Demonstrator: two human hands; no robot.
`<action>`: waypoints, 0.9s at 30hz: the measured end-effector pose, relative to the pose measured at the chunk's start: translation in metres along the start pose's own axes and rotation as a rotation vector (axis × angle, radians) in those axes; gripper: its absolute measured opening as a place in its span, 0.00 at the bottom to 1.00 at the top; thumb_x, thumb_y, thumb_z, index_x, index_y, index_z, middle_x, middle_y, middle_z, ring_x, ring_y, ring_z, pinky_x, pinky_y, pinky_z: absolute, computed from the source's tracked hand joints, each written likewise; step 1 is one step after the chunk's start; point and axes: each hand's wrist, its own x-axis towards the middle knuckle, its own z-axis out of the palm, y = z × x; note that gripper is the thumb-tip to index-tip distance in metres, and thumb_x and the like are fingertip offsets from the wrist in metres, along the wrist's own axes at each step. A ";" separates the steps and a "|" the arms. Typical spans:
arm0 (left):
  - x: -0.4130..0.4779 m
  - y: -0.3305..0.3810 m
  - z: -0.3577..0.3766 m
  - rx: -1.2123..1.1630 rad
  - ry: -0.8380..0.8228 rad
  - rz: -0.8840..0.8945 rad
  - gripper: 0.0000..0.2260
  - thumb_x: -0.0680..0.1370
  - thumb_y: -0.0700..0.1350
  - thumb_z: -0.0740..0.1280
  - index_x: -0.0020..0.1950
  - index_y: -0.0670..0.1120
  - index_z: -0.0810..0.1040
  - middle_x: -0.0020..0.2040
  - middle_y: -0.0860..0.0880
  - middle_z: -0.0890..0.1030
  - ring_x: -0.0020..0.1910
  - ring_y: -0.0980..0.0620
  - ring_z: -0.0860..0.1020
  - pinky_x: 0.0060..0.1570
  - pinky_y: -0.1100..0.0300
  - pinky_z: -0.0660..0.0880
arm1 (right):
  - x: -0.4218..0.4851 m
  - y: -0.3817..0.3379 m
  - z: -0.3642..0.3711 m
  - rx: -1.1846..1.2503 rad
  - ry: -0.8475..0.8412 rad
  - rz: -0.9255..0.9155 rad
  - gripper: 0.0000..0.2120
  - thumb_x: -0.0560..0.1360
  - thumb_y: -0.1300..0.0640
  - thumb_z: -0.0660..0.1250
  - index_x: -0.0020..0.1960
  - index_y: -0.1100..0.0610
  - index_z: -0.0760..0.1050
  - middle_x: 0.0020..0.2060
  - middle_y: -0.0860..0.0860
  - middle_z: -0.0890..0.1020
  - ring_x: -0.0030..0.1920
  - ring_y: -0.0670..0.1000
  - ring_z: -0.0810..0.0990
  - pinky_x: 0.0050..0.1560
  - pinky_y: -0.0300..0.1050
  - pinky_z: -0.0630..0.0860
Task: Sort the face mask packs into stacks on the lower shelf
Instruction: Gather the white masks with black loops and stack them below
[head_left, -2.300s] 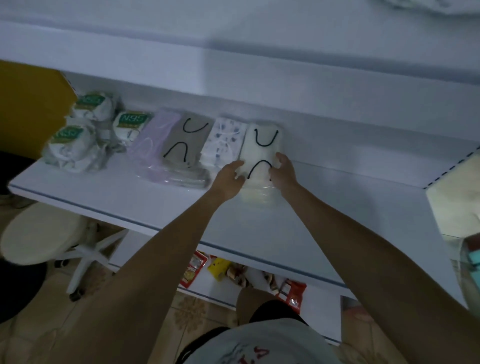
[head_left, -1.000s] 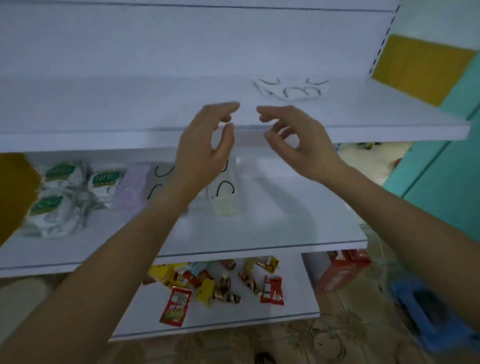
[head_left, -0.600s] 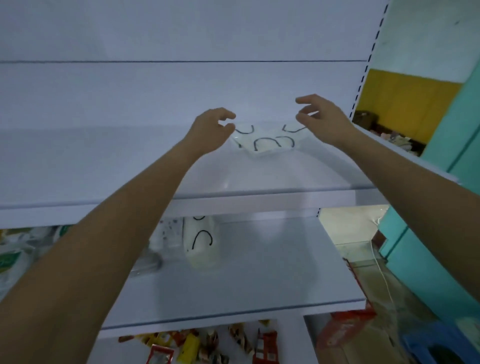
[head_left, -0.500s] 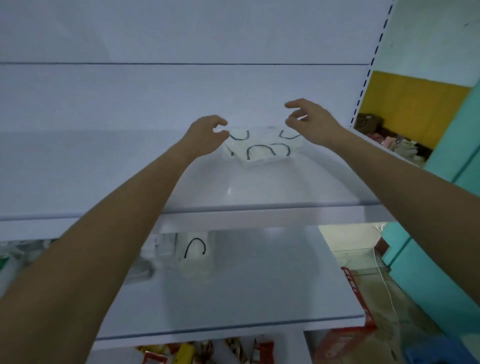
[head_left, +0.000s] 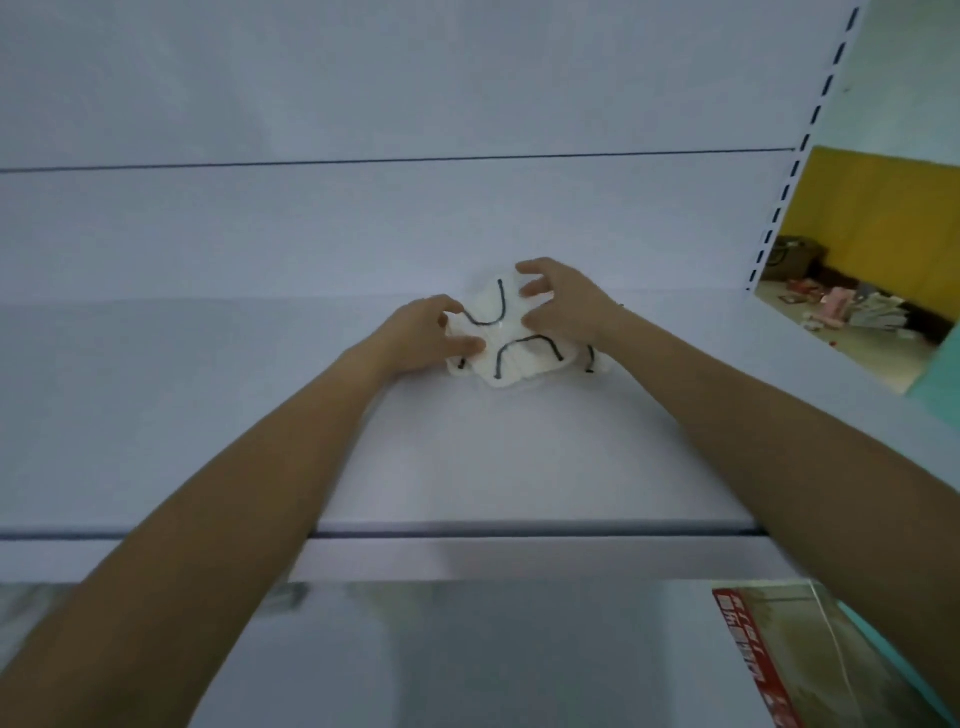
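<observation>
Face mask packs (head_left: 514, 358), two or more, gripped by left hand (head_left: 421, 338) and right hand (head_left: 566, 306).

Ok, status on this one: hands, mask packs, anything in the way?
Left hand, right hand: both grip the white mask packs. Packs on upper shelf, near the back. Nothing seen in the way.

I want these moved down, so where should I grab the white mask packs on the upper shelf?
Probably pinch the white mask packs by their left and right edges, from the front: they lie flat and loosely overlapped near the back panel, so a two-sided grip keeps them together.
</observation>
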 end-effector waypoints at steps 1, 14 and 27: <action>0.000 -0.002 0.001 -0.015 0.008 0.003 0.26 0.74 0.52 0.70 0.69 0.47 0.68 0.65 0.45 0.73 0.63 0.48 0.72 0.53 0.64 0.63 | -0.001 -0.001 0.000 0.084 0.041 -0.012 0.28 0.73 0.68 0.66 0.70 0.54 0.65 0.60 0.54 0.73 0.49 0.49 0.73 0.47 0.36 0.70; -0.011 0.007 -0.009 -0.916 0.162 0.158 0.27 0.79 0.42 0.65 0.73 0.56 0.57 0.54 0.51 0.79 0.49 0.54 0.80 0.56 0.60 0.74 | -0.018 -0.003 -0.016 0.659 0.305 -0.164 0.20 0.74 0.72 0.62 0.53 0.49 0.74 0.45 0.47 0.74 0.42 0.46 0.75 0.37 0.31 0.72; -0.003 -0.013 -0.011 -0.724 0.445 0.058 0.22 0.74 0.27 0.56 0.63 0.45 0.73 0.58 0.48 0.74 0.33 0.64 0.75 0.37 0.74 0.73 | -0.013 0.055 -0.049 -0.286 0.212 0.353 0.31 0.76 0.46 0.64 0.74 0.53 0.57 0.69 0.57 0.68 0.70 0.59 0.64 0.69 0.51 0.61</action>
